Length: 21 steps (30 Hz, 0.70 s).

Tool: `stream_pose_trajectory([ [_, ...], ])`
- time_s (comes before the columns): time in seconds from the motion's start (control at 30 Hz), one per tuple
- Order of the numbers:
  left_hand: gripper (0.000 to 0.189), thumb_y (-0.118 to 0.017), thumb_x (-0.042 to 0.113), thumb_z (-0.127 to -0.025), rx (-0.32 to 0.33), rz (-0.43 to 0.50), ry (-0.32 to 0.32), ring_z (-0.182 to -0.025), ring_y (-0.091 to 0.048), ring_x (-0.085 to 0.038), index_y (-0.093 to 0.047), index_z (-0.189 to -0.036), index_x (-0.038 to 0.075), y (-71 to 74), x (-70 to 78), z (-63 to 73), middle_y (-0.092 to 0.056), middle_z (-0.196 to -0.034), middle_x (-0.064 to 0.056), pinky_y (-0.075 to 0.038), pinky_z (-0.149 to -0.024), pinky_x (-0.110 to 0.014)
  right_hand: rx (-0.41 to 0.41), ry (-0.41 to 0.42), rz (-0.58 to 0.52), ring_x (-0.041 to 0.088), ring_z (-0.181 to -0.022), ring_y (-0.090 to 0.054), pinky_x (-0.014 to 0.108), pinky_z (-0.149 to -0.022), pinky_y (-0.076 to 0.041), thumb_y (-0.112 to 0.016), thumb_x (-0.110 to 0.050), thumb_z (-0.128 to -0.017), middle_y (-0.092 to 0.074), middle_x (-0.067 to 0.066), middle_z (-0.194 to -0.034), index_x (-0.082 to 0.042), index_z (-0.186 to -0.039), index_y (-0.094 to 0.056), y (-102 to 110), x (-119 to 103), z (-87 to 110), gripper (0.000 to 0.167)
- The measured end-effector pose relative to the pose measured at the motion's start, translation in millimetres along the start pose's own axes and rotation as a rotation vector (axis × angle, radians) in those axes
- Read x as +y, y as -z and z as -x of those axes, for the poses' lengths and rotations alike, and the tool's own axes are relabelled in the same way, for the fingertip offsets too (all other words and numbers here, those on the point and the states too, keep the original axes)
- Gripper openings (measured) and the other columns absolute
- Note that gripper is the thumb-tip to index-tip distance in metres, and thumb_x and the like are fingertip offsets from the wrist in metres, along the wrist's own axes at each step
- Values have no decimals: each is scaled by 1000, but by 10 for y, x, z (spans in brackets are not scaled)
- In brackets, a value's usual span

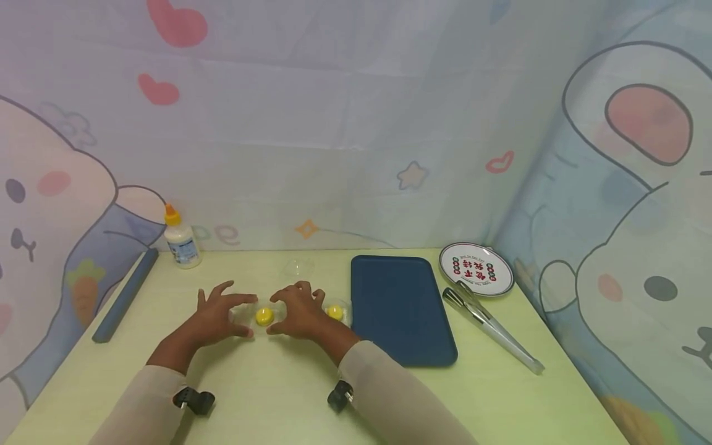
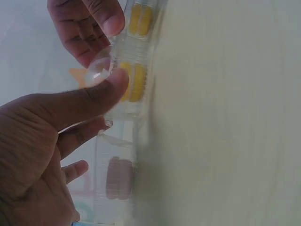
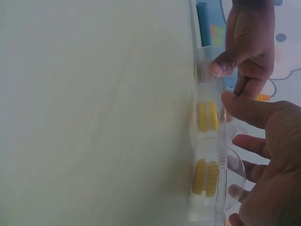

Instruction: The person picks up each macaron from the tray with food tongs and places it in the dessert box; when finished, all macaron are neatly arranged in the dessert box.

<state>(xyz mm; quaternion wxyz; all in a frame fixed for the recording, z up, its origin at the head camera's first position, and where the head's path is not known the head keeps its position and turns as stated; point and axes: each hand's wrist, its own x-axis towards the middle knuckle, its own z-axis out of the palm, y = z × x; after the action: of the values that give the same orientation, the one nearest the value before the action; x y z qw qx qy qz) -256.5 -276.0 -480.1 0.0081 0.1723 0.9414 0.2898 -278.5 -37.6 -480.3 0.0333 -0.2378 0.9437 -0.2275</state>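
Observation:
In the head view, a yellow macaron (image 1: pixel 264 316) sits in a clear plastic box between my hands. My left hand (image 1: pixel 218 316) holds the left side of its clear domed lid (image 2: pixel 98 71), thumb in front and index finger behind. My right hand (image 1: pixel 300 312) holds the right side with thumb and index finger at the rim. Another yellow macaron (image 1: pixel 335 312) lies under a clear dome (image 3: pixel 236 176) to the right. A pinkish-brown macaron (image 2: pixel 119 179) shows in a clear compartment beside my left hand. Whether the boxes are joined, I cannot tell.
Behind my hands lies a loose clear lid (image 1: pixel 297 267). A navy tray (image 1: pixel 402 309) stands to the right, then metal tongs (image 1: pixel 497 330) and a printed plate (image 1: pixel 445 269). At the left are a glue bottle (image 1: pixel 182 243) and a grey-blue rod (image 1: pixel 125 296). A printed cloth (image 1: pixel 345 123) hangs behind.

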Motion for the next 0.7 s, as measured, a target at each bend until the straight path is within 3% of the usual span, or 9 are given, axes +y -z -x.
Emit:
stream_pose_trajectory([
  [0.13, 86, -101, 36, -74, -9, 16, -39, -159, -15, -64, -67, -147, 5, 60, 11, -25, -59, -157, -26, 10, -115, -94, -8, 12, -38, 27, -156, -37, 60, -117, -29, -86, -53, -92, -63, -4, -156, -25, -149, -66, 35, 59, -22, 67],
  [0.27, 87, -97, 40, -80, -19, 14, -63, -159, -18, -65, -64, -150, 2, 135, 52, -104, -56, -160, -26, 3, -116, -95, -13, 15, -77, 31, -157, -37, 63, -116, -29, -73, -59, -100, -62, -1, -158, -21, -151, -65, 122, 100, -36, 64],
  [0.37, 73, -87, 41, -93, -19, 13, -72, -157, -26, -65, -63, -150, 1, 175, 102, -202, -57, -159, -28, -4, -116, -95, -5, 10, -86, 34, -156, -38, 65, -115, -30, -64, -60, -105, -60, 3, -159, -20, -151, -64, 190, 133, -56, 61],
  [0.5, 56, -63, 38, -111, -24, 40, -51, -154, -39, -62, -61, -151, -1, 189, 151, -346, -55, -159, -31, -16, -120, -90, 5, -18, -85, 36, -155, -42, 65, -113, -32, -57, -60, -109, -58, 6, -161, -20, -152, -63, 246, 200, -112, 58],
  [0.6, 54, -52, 36, -117, -33, 67, -20, -153, -43, -59, -56, -155, -2, 177, 157, -448, -52, -162, -32, -29, -123, -81, 7, -46, -102, 38, -154, -44, 67, -115, -32, -56, -57, -111, -56, 7, -163, -19, -152, -63, 283, 256, -150, 56],
  [0.7, 53, -50, 33, -118, -47, 76, 6, -151, -44, -59, -52, -158, -2, 157, 153, -544, -47, -165, -32, -38, -121, -76, 5, -74, -132, 38, -154, -46, 70, -118, -29, -59, -53, -111, -55, 7, -165, -17, -152, -62, 319, 311, -174, 55],
])
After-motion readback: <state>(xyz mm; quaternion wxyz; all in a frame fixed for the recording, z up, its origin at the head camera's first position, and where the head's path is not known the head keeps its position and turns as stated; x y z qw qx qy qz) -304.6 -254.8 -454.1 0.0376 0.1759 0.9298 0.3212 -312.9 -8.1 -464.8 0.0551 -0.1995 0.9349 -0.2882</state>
